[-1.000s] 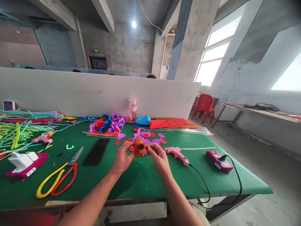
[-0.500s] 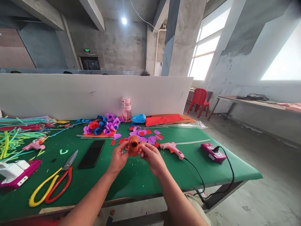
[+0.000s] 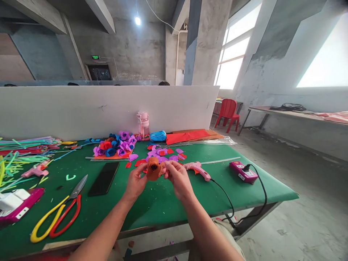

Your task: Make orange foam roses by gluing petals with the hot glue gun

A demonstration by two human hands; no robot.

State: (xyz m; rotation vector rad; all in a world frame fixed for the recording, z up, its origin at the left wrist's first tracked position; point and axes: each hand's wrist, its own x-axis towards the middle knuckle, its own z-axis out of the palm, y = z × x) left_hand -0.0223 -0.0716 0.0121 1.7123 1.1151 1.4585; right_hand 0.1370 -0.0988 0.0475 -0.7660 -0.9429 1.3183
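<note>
An orange-brown paper flower (image 3: pixel 153 170) with a dark centre is held up over the green table (image 3: pixel 152 206). My left hand (image 3: pixel 136 183) grips it from the left side. My right hand (image 3: pixel 178 177) pinches a petal at its right edge. Behind the hands lie loose purple and red petals (image 3: pixel 162 153). A pink glue gun (image 3: pixel 198 169) rests on the table just right of my right hand. Finished purple, blue and red flowers (image 3: pixel 116 144) are piled on orange paper at the back left.
Scissors (image 3: pixel 77 188), a black phone (image 3: pixel 103 178), pipe cleaners (image 3: pixel 16 165), a second glue gun (image 3: pixel 35 171) and a power strip (image 3: pixel 21 206) lie left. A bottle (image 3: pixel 143 125) and red paper (image 3: pixel 187 136) are behind. Another power strip (image 3: pixel 244 172) with a cord sits right.
The view has shifted slightly, so the table items appear a little further left. The flower has turned a little in my hands, and the petal at its right edge stands out more.
</note>
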